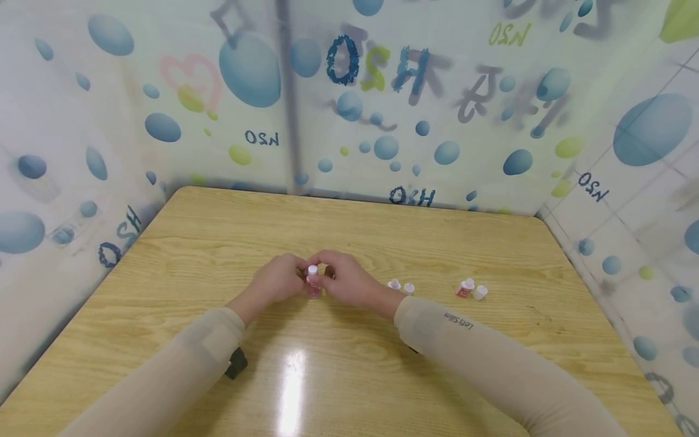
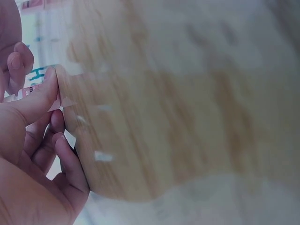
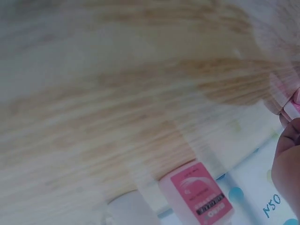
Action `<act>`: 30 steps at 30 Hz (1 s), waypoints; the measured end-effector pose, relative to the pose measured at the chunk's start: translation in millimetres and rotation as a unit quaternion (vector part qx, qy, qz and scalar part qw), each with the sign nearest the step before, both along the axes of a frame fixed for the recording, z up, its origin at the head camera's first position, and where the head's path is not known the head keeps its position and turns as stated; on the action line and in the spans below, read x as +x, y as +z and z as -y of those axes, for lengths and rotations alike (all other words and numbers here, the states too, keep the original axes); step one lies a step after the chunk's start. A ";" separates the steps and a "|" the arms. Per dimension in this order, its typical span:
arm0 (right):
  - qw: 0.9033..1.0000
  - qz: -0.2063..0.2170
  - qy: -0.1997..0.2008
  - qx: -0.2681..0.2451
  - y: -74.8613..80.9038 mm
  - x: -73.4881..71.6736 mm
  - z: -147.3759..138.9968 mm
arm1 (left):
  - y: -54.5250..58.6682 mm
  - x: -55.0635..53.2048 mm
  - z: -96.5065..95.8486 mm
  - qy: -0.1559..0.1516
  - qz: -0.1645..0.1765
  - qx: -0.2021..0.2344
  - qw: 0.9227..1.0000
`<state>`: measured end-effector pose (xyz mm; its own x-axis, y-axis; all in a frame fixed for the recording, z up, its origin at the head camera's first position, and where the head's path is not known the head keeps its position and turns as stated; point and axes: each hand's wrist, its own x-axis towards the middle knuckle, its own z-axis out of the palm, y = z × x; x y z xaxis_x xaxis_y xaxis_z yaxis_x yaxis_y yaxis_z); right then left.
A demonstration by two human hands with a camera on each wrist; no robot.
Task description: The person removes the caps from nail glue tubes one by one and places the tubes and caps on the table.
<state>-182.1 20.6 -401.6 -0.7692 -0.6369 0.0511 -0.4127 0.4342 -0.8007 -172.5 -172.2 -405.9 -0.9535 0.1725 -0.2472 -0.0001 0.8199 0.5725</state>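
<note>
A small glue bottle with a pink label and white top stands between my hands at the middle of the table. My left hand grips it from the left; in the left wrist view the thumb lies along the label. From the right, my right hand pinches the bottle near its white top, its thumb overlapping the front. Just right of that hand are another bottle, partly hidden by the wrist, and a white cap. A pink-labelled glue bottle also shows in the right wrist view.
Farther right stand a third pink-labelled bottle and a white cap beside it. A small dark object lies by the left sleeve. The wooden table meets a patterned curtain at the back.
</note>
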 end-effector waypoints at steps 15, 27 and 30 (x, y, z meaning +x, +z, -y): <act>0.999 0.019 -0.047 0.009 0.6 1.2 -0.8 | 0.2 0.8 -1.0 0.001 -0.011 -0.009 1.000; 0.999 -0.046 0.013 0.019 -2.7 -1.0 -1.8 | -0.1 0.8 -0.5 0.003 -0.009 -0.010 1.000; 0.998 -0.048 0.024 0.024 -2.5 -1.4 -1.8 | 0.3 1.0 -0.6 0.004 -0.005 -0.013 1.000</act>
